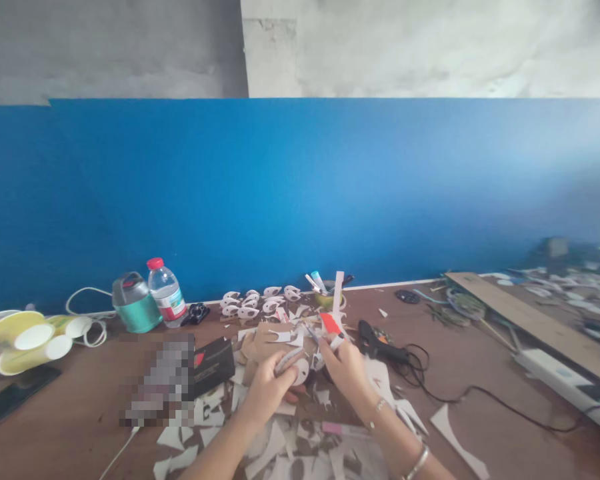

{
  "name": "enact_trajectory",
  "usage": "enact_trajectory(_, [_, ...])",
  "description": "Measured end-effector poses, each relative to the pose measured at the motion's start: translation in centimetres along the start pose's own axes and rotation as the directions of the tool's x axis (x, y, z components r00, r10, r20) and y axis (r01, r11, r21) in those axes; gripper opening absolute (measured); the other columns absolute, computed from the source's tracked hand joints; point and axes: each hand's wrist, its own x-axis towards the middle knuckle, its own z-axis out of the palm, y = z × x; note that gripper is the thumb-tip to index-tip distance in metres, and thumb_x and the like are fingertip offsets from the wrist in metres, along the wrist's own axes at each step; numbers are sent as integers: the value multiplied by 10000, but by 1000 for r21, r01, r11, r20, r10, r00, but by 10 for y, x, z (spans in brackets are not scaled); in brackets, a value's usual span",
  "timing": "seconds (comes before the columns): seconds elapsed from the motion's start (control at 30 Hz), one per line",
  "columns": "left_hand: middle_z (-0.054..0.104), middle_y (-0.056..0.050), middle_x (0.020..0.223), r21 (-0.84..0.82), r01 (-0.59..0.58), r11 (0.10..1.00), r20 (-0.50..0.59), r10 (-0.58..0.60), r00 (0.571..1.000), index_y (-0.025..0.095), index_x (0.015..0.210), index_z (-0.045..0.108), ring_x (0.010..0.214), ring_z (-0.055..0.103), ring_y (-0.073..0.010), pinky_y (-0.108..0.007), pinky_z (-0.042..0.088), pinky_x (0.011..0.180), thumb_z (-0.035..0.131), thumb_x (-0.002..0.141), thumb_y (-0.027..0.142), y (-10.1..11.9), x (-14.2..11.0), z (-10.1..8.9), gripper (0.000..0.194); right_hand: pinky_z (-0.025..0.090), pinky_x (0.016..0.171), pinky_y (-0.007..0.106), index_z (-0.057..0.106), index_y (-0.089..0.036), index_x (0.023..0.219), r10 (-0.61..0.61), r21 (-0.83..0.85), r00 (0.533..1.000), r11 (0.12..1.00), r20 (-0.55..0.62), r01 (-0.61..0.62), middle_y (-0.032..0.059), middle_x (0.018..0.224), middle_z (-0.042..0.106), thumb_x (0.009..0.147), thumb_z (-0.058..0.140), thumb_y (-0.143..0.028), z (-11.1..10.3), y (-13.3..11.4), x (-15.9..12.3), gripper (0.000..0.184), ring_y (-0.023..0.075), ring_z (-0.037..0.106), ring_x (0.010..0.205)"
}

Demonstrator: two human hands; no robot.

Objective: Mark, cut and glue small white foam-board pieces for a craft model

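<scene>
Low in the middle of the head view, my left hand is closed on a white rounded paper cut-out. My right hand, just to its right, is closed around a slim tool with a grey pointed tip; its exact kind is unclear. The tip points left, above the cut-out and apart from it. A red-and-white piece shows right behind my right fingers. Beneath both hands lie many white paper scraps and pieces of brown cardboard.
White eye-shaped cut-outs stand in rows by the blue partition. A glue gun with its black cord is at right. Left are a black box, water bottle, teal-and-grey container, paper cups and phone.
</scene>
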Motion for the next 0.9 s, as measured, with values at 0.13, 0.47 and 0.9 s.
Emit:
enact_trajectory(0.13, [718,-66,849,44,-35,998,22,34,999,143,994,637,695,722,-218,-240,541,524,670,738,343,-5,3,0,326,283,439,230,375,-223,574,28,140,999,990,45,-34,-44,447,409,845,419,-418,1,0,0,337,114,393,438])
enact_trajectory(0.47, [739,-85,903,-31,-3,1000,-43,2,999,129,995,623,623,717,-205,-276,569,579,699,707,308,-3,4,3,347,239,374,187,403,-216,628,70,422,975,893,210,-155,-88,365,381,860,440,-469,11,3,-4,345,78,356,339])
enact_trajectory(0.9, [741,-72,783,-27,-26,999,-105,23,994,123,1052,618,562,706,-211,-274,560,516,698,721,341,-5,7,0,405,345,484,219,426,-212,606,-15,202,973,979,228,-32,-40,460,498,876,407,-432,-1,-14,-11,348,118,486,459])
